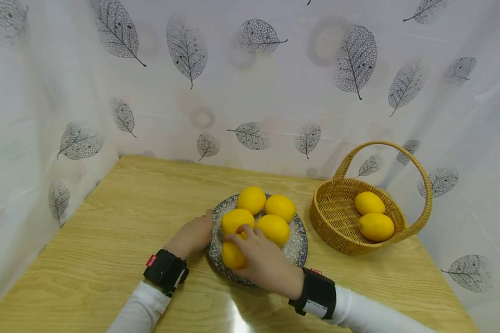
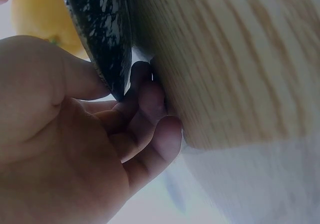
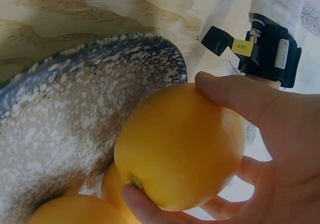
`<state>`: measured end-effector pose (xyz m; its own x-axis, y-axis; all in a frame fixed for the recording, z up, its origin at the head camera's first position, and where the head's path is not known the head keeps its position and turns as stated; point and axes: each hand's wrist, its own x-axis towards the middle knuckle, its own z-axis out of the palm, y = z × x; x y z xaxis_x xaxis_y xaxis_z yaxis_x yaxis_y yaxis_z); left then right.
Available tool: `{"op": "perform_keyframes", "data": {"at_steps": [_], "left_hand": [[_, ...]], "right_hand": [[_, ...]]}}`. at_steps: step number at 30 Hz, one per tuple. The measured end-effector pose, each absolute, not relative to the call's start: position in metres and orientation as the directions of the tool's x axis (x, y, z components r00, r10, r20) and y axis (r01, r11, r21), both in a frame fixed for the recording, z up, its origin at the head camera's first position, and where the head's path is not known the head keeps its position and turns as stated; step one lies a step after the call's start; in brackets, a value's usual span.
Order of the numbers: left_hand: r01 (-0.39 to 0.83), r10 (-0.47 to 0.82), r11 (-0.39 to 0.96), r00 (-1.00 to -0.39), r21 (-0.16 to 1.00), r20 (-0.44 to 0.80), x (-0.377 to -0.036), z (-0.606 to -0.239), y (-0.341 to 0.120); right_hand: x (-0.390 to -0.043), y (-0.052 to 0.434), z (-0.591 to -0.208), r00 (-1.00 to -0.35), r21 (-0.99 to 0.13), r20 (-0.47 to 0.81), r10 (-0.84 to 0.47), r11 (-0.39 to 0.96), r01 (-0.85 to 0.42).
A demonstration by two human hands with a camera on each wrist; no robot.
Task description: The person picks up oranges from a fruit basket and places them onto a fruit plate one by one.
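A speckled dark plate [image 1: 297,243] on the wooden table [image 1: 121,217] holds several yellow lemons. My right hand [image 1: 258,256] curls its fingers round the nearest lemon [image 1: 232,255] at the plate's front left; the right wrist view shows that lemon [image 3: 180,146] held between thumb and fingers over the plate [image 3: 75,114]. My left hand [image 1: 193,233] holds the plate's left rim; in the left wrist view the thumb presses on top of the rim [image 2: 102,43] and the fingers [image 2: 150,108] curl under it. A wicker basket [image 1: 337,217] to the right holds two lemons [image 1: 375,225].
A white curtain with a leaf print [image 1: 250,83] encloses the table at the back and on both sides. The basket's tall handle [image 1: 400,152] arches over it. Bare wood lies to the left of the plate and along the near edge.
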<state>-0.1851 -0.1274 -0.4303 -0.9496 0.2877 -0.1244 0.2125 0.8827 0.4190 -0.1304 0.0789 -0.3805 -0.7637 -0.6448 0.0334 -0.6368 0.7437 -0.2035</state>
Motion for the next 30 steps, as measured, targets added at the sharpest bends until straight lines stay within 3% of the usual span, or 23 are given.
{"op": "perform_keyframes", "data": {"at_steps": [30], "left_hand": [[0.204,0.278,0.893,-0.951,0.402,-0.134,-0.186,-0.433,-0.128]], "right_hand": [[-0.126,0.078,-0.383,-0.739,-0.142,0.085,-0.668,0.726,-0.673]]}}
